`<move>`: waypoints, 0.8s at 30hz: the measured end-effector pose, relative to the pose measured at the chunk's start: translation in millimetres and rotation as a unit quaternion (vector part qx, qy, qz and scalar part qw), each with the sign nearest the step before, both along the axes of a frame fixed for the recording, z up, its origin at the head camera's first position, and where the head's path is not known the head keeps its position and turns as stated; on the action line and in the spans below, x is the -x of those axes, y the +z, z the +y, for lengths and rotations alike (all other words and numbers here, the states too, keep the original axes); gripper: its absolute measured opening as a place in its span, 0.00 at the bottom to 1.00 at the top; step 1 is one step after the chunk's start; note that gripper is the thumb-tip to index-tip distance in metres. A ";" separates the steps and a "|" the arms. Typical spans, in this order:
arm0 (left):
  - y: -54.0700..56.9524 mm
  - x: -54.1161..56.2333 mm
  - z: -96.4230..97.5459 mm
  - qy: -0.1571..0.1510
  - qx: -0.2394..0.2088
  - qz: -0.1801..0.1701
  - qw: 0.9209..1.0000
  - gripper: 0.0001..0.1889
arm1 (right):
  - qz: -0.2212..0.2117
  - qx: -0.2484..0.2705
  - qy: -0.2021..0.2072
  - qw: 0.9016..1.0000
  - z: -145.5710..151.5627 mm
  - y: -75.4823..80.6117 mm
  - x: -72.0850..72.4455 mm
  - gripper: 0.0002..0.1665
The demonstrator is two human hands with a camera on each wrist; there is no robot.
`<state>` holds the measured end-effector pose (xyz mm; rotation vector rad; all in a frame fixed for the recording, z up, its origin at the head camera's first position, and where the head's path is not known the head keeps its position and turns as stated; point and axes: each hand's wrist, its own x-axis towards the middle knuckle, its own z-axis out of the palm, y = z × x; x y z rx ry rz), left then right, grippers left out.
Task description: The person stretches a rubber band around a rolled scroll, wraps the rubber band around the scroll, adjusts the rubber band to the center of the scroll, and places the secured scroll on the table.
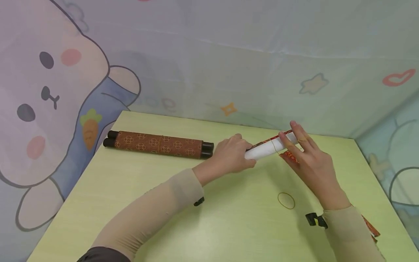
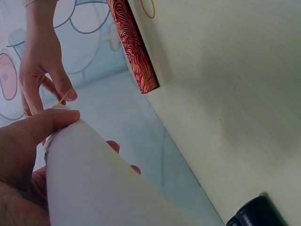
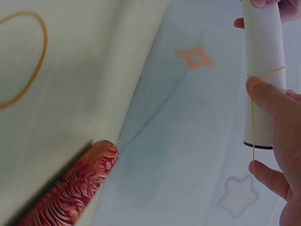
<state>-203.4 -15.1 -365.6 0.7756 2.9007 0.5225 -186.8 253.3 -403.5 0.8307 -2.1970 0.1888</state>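
Observation:
My left hand [image 1: 233, 154] grips the near end of a white paper roll [image 1: 260, 151], held up at a slant over the table. A red patterned strip [image 1: 270, 139] shows along its upper side. My right hand [image 1: 312, 163] is at the roll's other end, with fingers spread and a thin yellow rubber band [image 3: 253, 122] stretched between fingertips. In the right wrist view the thumb [image 3: 263, 94] presses the band against the roll, and the band crosses the white surface. In the left wrist view, the left thumb [image 2: 51, 122] lies along the roll's top.
Two brown patterned scrolls [image 1: 160, 145] with black ends lie banded together at the table's back left. Another rubber band [image 1: 286, 201] lies loose on the table [image 1: 245, 225]. A red patterned roll [image 2: 134, 47] lies at the right, partly under my right arm. A printed cloth [image 1: 209, 65] hangs behind.

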 end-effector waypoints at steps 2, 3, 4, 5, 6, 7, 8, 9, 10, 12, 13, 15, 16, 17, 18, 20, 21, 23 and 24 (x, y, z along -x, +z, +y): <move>0.9 0.8 -0.8 -0.004 0.012 -0.005 1.000 0.17 | 0.001 -0.019 0.017 1.000 1.6 6.0 1.2 0.47; 1.1 1.2 -1.3 -0.007 0.017 -0.007 1.000 0.16 | 0.003 -0.028 0.026 0.999 2.3 8.9 2.0 0.41; 1.3 1.4 -1.7 -0.009 0.024 -0.009 1.000 0.15 | 0.008 -0.036 0.037 0.999 2.7 11.1 3.1 0.34; 1.4 1.7 -2.0 -0.011 0.029 -0.011 0.999 0.14 | 0.012 -0.043 0.046 0.998 3.2 13.0 4.2 0.28; 1.3 1.9 -2.2 -0.012 0.033 -0.012 0.999 0.14 | 0.015 -0.049 0.053 0.997 3.7 14.6 5.2 0.24; 0.9 2.0 -2.4 -0.013 0.037 -0.011 0.999 0.13 | 0.019 -0.056 0.057 0.997 4.0 15.9 6.2 0.24; 0.7 2.0 -2.5 -0.014 0.042 -0.011 0.999 0.13 | 0.020 -0.061 0.061 0.996 4.5 16.8 6.9 0.26; 0.4 1.9 -2.6 -0.015 0.045 -0.009 0.999 0.13 | 0.020 -0.064 0.065 0.996 4.9 17.4 7.7 0.27; -0.1 1.8 -2.6 -0.016 0.049 -0.008 0.999 0.13 | 0.016 -0.066 0.067 0.995 5.5 17.6 8.1 0.28; -0.9 1.4 -2.5 -0.019 0.054 -0.002 0.998 0.14 | 0.008 -0.067 0.069 0.995 6.8 17.3 9.1 0.29; -1.4 1.1 -2.5 -0.021 0.058 0.002 0.998 0.14 | 0.003 -0.065 0.069 0.996 7.4 16.8 9.5 0.30; -2.3 0.1 -2.7 -0.023 0.062 0.010 0.998 0.16 | -0.007 -0.057 0.066 0.996 8.4 15.5 10.3 0.31; -2.8 -0.4 -2.9 -0.024 0.062 0.015 0.998 0.17 | -0.012 -0.053 0.064 0.996 8.9 14.9 10.4 0.32; -3.1 -0.9 -3.0 -0.025 0.063 0.021 0.997 0.18 | -0.017 -0.048 0.061 0.997 9.2 14.3 10.3 0.33; -3.7 -1.5 -3.3 -0.027 0.065 0.027 0.997 0.19 | -0.023 -0.041 0.059 0.997 9.5 13.8 10.2 0.34; -4.5 -2.6 -4.0 -0.031 0.065 0.042 0.996 0.20 | -0.036 -0.034 0.053 0.997 10.2 13.4 9.0 0.36; -5.0 -3.2 -4.4 -0.033 0.065 0.049 0.996 0.20 | -0.043 -0.031 0.049 0.997 10.4 13.6 8.4 0.37; -6.1 -3.9 -4.9 -0.037 0.067 0.064 0.995 0.21 | -0.061 -0.026 0.044 0.997 10.5 14.4 7.4 0.40; -6.6 -4.2 -5.3 -0.039 0.067 0.070 0.994 0.21 | -0.069 -0.025 0.044 0.996 10.3 15.0 7.2 0.41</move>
